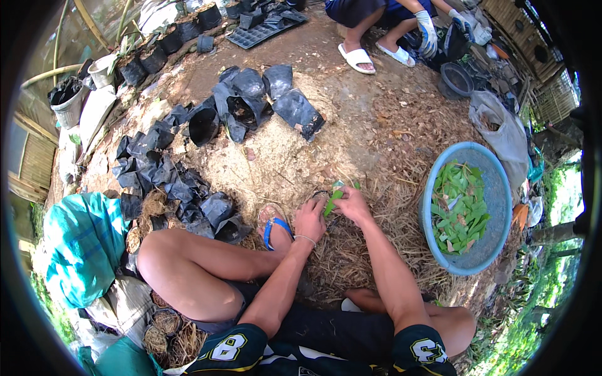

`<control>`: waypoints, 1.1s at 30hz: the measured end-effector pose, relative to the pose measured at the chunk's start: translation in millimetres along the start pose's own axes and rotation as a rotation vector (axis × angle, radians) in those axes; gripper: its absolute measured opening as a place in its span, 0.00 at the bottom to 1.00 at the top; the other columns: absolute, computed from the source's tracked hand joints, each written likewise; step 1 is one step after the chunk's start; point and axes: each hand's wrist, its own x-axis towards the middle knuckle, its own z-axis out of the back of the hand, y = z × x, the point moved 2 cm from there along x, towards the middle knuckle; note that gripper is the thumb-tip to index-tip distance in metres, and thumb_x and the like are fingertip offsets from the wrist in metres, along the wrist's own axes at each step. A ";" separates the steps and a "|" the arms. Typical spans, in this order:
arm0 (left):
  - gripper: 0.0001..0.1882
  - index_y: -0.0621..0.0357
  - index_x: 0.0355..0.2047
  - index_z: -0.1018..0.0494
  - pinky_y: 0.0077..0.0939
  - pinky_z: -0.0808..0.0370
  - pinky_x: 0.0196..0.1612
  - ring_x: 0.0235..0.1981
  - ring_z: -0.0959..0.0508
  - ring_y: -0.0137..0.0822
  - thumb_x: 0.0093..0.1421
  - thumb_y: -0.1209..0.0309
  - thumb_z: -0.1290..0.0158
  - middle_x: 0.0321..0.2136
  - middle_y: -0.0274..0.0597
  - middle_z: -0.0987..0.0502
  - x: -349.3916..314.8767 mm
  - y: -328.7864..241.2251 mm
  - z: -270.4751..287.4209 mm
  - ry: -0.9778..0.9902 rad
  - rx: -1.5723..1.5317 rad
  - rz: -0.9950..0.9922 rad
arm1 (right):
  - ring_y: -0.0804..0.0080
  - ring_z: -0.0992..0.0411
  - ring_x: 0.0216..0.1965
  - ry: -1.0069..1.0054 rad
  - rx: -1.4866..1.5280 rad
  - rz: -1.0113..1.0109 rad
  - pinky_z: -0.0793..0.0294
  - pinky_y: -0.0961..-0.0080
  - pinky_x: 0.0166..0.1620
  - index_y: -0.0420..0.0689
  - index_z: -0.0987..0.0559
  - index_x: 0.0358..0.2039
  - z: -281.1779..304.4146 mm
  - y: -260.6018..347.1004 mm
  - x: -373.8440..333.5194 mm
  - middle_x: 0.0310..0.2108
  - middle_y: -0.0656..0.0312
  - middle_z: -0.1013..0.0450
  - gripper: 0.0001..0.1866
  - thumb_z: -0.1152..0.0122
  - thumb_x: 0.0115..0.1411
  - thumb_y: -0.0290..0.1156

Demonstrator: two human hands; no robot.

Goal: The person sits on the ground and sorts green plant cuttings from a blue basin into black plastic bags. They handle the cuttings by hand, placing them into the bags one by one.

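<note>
Our dark sleeves (254, 338) lead toward the straw (348, 263), where our right hand (353, 204) — curled nearly closed — pinches a green leaf (333, 202), seemingly for fine control. Our left hand (310, 219) bends beside it, its grip hidden from us; the blue basin (486, 249) of leaves (461, 210) sits rightward, apparently for easy reach.

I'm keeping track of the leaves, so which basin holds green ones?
The large light-blue basin at your right: green leaves lie inside it, while the smaller dark basin farther away shows none.
</note>
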 end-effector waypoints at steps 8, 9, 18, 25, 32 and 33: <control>0.21 0.55 0.49 0.20 0.43 0.29 0.52 0.50 0.25 0.48 0.53 0.77 0.45 0.49 0.43 0.23 -4.4 10.0 -9.5 0.098 -0.027 0.076 | 0.73 0.18 0.37 -0.129 -0.134 0.411 0.20 0.74 0.41 0.38 0.20 0.44 0.0 28.8 -6.4 0.37 0.58 0.17 0.10 0.34 0.62 0.22; 0.21 0.55 0.49 0.20 0.44 0.29 0.52 0.49 0.24 0.49 0.54 0.78 0.46 0.48 0.44 0.22 -4.4 10.1 -8.7 0.053 -0.043 0.048 | 0.75 0.19 0.37 -0.130 -0.127 0.441 0.21 0.76 0.40 0.38 0.20 0.44 -2.0 32.0 -8.6 0.37 0.59 0.18 0.10 0.34 0.62 0.21; 0.20 0.58 0.46 0.20 0.45 0.23 0.51 0.47 0.22 0.54 0.53 0.84 0.47 0.44 0.49 0.21 -0.2 13.1 1.1 -0.028 -0.223 0.036 | 0.57 0.19 0.41 -0.183 -0.397 0.684 0.21 0.64 0.47 0.42 0.17 0.39 -12.7 40.3 -16.6 0.39 0.55 0.17 0.10 0.32 0.56 0.20; 0.17 0.59 0.45 0.19 0.41 0.23 0.52 0.49 0.22 0.54 0.55 0.83 0.44 0.47 0.50 0.24 4.0 14.0 5.9 -0.108 -0.237 0.183 | 0.61 0.21 0.38 -0.378 -0.106 0.728 0.24 0.68 0.44 0.41 0.18 0.36 -4.1 42.5 -10.1 0.37 0.57 0.20 0.07 0.41 0.57 0.19; 0.15 0.59 0.44 0.17 0.41 0.25 0.54 0.50 0.22 0.53 0.56 0.79 0.39 0.47 0.50 0.24 7.3 23.1 3.5 -0.110 -0.145 0.216 | 0.65 0.21 0.38 0.044 -0.487 0.369 0.23 0.62 0.44 0.43 0.17 0.40 1.7 66.3 -15.3 0.41 0.53 0.19 0.11 0.44 0.59 0.24; 0.14 0.59 0.43 0.17 0.41 0.25 0.54 0.50 0.22 0.53 0.56 0.78 0.39 0.47 0.50 0.24 6.9 24.5 2.6 -0.119 -0.152 0.218 | 0.50 0.21 0.46 0.079 -0.582 0.294 0.23 0.55 0.49 0.41 0.18 0.40 -2.9 67.6 -17.1 0.47 0.50 0.20 0.12 0.38 0.59 0.34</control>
